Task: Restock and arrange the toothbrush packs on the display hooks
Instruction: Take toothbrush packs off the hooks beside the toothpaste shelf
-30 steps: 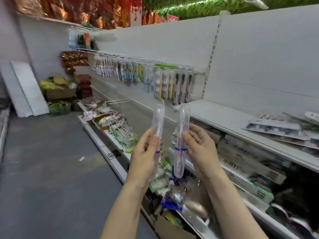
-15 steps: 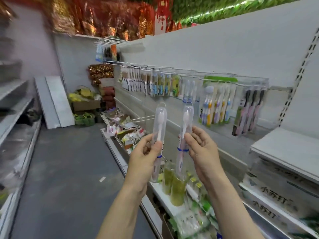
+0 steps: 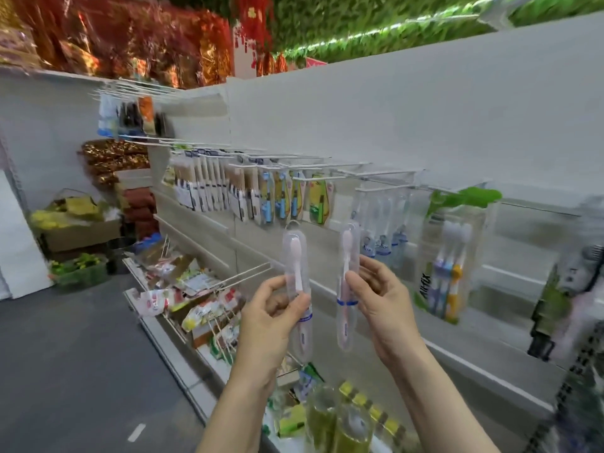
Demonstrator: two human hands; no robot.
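A pale grey shelving wall [image 3: 408, 119] runs along the right of a dark grey aisle floor [image 3: 75, 361], with red and gold foil decorations [image 3: 124, 37] and green foliage lit by a light strip [image 3: 369, 34] above it, and white boards [image 3: 19, 243] leaning at its far end.

We see two packs, one [image 3: 295, 282] in the left and one [image 3: 348, 282] in the right of our hands, as clear glossy plastic shells over smooth white brushes. The hooks [image 3: 330, 178] look like thin white-coated metal wire. The back panel [image 3: 408, 119] is matt, smooth grey-white. Hanging packs [image 3: 452, 256] shine like clear plastic. Red and gold foil [image 3: 130, 40] above glitters. The floor [image 3: 65, 354] is dull, matt grey.
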